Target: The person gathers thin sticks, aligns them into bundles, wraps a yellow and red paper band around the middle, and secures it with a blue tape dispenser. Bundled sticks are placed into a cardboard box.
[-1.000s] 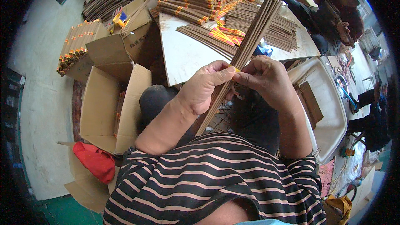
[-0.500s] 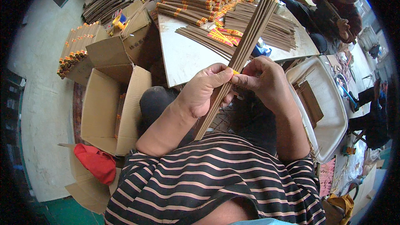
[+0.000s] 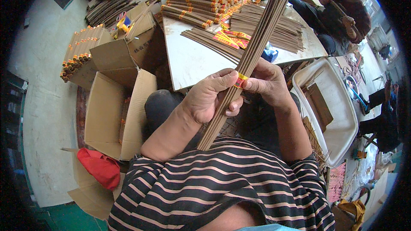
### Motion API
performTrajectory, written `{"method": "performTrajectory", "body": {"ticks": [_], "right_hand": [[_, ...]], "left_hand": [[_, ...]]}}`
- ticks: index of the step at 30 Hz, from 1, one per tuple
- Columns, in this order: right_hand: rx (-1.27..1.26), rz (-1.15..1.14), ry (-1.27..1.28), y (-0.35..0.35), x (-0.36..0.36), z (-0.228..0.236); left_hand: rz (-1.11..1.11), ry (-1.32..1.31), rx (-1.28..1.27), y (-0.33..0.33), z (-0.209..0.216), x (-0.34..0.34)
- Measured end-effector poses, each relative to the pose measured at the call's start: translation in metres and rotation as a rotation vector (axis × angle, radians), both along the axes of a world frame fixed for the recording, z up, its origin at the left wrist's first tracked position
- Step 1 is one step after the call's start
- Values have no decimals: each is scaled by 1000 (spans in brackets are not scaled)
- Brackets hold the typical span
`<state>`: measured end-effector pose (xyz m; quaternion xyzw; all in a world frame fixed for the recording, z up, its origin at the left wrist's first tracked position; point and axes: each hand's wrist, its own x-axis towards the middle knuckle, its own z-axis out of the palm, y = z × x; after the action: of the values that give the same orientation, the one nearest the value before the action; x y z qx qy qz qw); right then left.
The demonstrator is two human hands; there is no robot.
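A bundle of brown incense sticks (image 3: 264,32) slants across my lap, its top end toward the table. A yellow and red paper band (image 3: 241,81) lies around its middle. My left hand (image 3: 204,97) is closed around the bundle, thumb at the band's left edge, fingertips showing below. From the other side, my right hand (image 3: 270,84) pinches the bundle with its thumb on the band; its other fingers are partly hidden behind. On the table beyond lie loose incense sticks (image 3: 282,28), several red and yellow paper strips (image 3: 229,38) and a stack of banded bundles (image 3: 195,2).
The white table (image 3: 184,62) has its corner just ahead. Left stand an open cardboard box (image 3: 145,111), a red cloth (image 3: 98,169) on a carton, and more banded bundles (image 3: 81,51). A white plastic tub (image 3: 342,132) is at right; another person (image 3: 357,17) sits far right.
My right hand has lowered, its thumb moving down along the band. The bundle has turned slightly, and more of the paper band now shows around it.
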<state>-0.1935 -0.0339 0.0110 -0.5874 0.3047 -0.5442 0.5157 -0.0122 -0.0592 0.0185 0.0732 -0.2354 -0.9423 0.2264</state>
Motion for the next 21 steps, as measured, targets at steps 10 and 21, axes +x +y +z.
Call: {"method": "performTrajectory", "body": {"ticks": [10,21], "right_hand": [[115,88,-118,1,-3,2],[32,34,-96,2,1,3]], "left_hand": [[11,-29,25,-1,2,1],[60,-76,-73,2,5,2]]}}
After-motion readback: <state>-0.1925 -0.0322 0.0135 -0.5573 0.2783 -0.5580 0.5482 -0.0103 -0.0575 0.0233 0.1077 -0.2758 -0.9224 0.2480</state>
